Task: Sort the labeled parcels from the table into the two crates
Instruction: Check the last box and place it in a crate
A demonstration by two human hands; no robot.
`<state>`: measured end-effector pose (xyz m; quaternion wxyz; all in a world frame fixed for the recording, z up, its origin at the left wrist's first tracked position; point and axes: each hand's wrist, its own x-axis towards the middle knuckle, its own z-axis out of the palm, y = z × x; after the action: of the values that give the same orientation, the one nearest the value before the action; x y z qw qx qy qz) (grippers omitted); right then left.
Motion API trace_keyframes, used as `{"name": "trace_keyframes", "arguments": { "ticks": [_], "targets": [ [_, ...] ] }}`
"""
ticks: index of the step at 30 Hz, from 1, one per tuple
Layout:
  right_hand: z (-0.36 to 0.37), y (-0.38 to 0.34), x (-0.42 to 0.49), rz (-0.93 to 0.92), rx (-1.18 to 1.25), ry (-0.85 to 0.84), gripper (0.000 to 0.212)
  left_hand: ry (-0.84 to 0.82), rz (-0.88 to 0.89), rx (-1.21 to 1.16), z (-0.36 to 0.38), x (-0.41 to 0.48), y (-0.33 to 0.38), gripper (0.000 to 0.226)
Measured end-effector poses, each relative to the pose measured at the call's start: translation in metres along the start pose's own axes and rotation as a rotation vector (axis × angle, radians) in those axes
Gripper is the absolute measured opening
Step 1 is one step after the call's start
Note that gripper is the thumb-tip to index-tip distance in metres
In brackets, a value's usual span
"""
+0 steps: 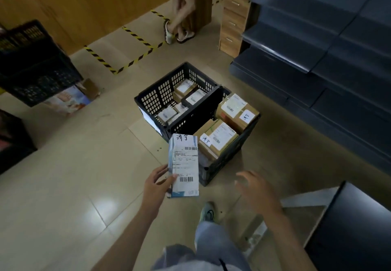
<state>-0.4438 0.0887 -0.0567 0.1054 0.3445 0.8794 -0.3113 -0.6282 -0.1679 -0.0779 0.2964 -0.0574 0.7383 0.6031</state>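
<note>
**Labelled parcel held up by the full crate**

The left hand (155,183) grips a tall white-and-blue carton parcel (184,165) by its lower left edge, with the thumb on the front. The carton bears a printed shipping label and handwritten characters at the top. It is upright in the air, just in front of the near corner of the black perforated plastic crate (222,162) on the tiled floor, and overlaps that corner in this view.

The right hand (254,186) hovers just right of the same corner. Its fingers are spread and loosely bent and hold nothing; it is blurred.

Brown cardboard boxes (234,110) with white labels fill this crate to the rim. Touching its left wall is a second black perforated crate (158,95), with smaller labelled parcels (185,86) lying low inside. Beyond the crate, yellow-and-black striped floor tape (137,38) marks the tiles. Grey metal shelving (317,48) stands to its right.
</note>
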Motion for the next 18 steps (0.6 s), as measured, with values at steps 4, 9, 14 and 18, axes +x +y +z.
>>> {"name": "trace_keyframes", "arguments": {
  "ticks": [4, 9, 14, 18],
  "targets": [
    [-0.011, -0.019, 0.059, 0.042, 0.054, -0.017, 0.036, -0.048, 0.012, 0.142, 0.006, 0.08, 0.03, 0.04],
    [-0.012, -0.04, 0.114, 0.1, 0.044, -0.059, 0.036, -0.084, -0.004, 0.284, 0.008, 0.177, 0.052, 0.044],
    [0.013, -0.061, 0.165, 0.196, 0.092, -0.053, 0.035, -0.188, -0.014, 0.423, 0.017, 0.281, 0.053, 0.044],
    [0.037, -0.076, 0.197, 0.3, 0.118, -0.055, 0.036, -0.333, -0.001, 0.48, 0.039, 0.355, 0.048, 0.042]
  ]
}}
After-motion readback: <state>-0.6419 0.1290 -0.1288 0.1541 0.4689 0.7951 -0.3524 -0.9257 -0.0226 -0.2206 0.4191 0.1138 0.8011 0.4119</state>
